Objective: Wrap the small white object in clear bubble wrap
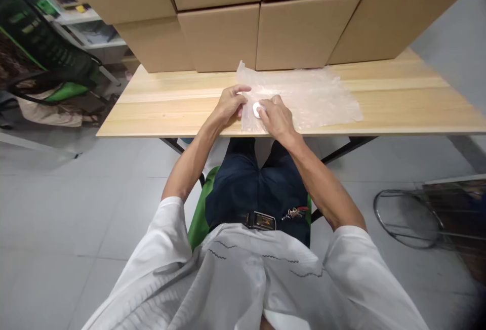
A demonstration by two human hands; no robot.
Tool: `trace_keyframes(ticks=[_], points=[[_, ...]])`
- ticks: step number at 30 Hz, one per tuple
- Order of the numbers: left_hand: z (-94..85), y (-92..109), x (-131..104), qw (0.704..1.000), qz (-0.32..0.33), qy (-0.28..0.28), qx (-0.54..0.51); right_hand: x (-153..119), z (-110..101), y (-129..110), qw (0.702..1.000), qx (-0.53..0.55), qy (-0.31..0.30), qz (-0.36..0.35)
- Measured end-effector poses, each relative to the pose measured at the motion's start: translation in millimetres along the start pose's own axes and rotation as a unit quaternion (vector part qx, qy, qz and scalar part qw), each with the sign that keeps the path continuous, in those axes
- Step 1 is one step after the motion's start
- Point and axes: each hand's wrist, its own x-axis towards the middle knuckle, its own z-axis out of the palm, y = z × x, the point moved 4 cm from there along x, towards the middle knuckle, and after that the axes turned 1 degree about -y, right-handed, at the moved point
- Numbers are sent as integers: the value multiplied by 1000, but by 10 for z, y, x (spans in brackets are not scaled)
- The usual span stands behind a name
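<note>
So the right hand [278, 117] has 1 small white round thing [257, 110] gripped over the bubble wrap [299, 98] (kinda see-through stuff), left hand [230, 103] loosely curled at the wrap's left edge, can't tell if it's pinching.

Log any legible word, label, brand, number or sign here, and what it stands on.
No readable text anywhere.
Belt buckle: a small mark, too small to read.
Cardboard boxes: no print visible on the faces in view.
White round item and translucent sheet: no lettering discernible.
Shelf at left: contents too blurred.
</note>
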Motion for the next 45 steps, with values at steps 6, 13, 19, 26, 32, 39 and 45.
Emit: trace_keyframes(ticks=[6,13,19,26,32,39,45], points=[[115,97,76,999,28,-22,34,-11,1,-49,1000,9,4,12],[344,159,192,997,29,-57,50,39,-18,4,1000,17,-13,-10],[382,216,76,995,36,-68,60,137,-85,129,995,74,-36,-52],[359,134,91,995,37,-72,51,27,-176,213,974,225,-32,-11],[326,115,92,997,12,-74,29,-119,-158,112,993,84,-25,-82],[333,143,169,995,2,-96,19,-93,-117,149,995,31,-39,-87],[391,88,217,995,29,-87,43,-194,-162,111,997,-11,-36,-67]])
